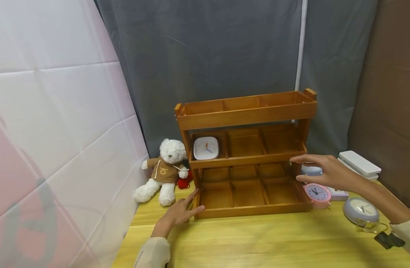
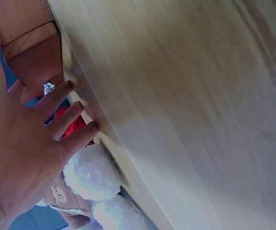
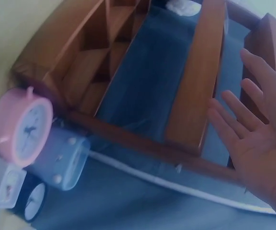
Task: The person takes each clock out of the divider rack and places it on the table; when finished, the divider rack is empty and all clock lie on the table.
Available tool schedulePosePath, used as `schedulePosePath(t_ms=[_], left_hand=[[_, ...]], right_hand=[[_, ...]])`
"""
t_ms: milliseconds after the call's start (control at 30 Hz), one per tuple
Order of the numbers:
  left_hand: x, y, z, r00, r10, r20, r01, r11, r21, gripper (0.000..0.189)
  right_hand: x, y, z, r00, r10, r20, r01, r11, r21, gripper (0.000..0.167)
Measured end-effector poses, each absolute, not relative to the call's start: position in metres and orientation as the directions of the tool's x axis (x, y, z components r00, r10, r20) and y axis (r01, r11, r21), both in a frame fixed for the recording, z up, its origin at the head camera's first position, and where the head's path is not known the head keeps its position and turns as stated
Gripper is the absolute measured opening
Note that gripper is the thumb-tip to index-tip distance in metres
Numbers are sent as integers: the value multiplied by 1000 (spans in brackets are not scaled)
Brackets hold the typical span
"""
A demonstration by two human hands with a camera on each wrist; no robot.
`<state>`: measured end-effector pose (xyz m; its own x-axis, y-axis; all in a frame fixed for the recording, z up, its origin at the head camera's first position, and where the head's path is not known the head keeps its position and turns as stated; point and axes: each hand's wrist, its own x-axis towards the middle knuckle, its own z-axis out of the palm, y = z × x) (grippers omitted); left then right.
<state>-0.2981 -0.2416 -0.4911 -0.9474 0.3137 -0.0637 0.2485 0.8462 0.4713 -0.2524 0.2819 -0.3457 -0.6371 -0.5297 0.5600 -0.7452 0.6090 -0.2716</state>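
A three-tier wooden shelf (image 1: 246, 212) with divided compartments stands on the table. My left hand (image 1: 179, 213) touches its lower left front corner, thumb at the front edge and fingers along the side. In the left wrist view, the fingertips of that hand (image 2: 27, 139) reach down to the tabletop, spread apart. My right hand (image 1: 325, 172) is beside the shelf's right upright, fingers extended and holding nothing. In the right wrist view, the right hand (image 3: 267, 139) overlaps the shelf tiers with its fingers apart. A white square clock (image 1: 206, 148) sits in the middle tier's left compartment.
Left of the shelf sits a white teddy bear (image 1: 166, 171) with a red item (image 1: 183, 182) behind it. On the right are a pink alarm clock (image 1: 318, 195), a blue clock (image 3: 61, 157), a grey round clock (image 1: 361, 211) and white boxes (image 1: 359, 163).
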Motion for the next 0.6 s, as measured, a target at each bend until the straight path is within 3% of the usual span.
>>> schedulePosePath(t_ms=[267, 500, 600], left_hand=[[-299, -242, -491, -952, 297, -76, 230, 855, 465, 85], [-298, -241, -488, -952, 296, -78, 229, 856, 464, 85], [-297, -241, -487, -952, 295, -84, 224, 857, 464, 85]], right_hand=[[-267, 249, -339, -578, -546, 606, -799, 530, -284, 53], [-280, 220, -328, -656, -520, 547, -752, 505, -423, 51], [-287, 206, -325, -654, -515, 554, -756, 478, -447, 49]])
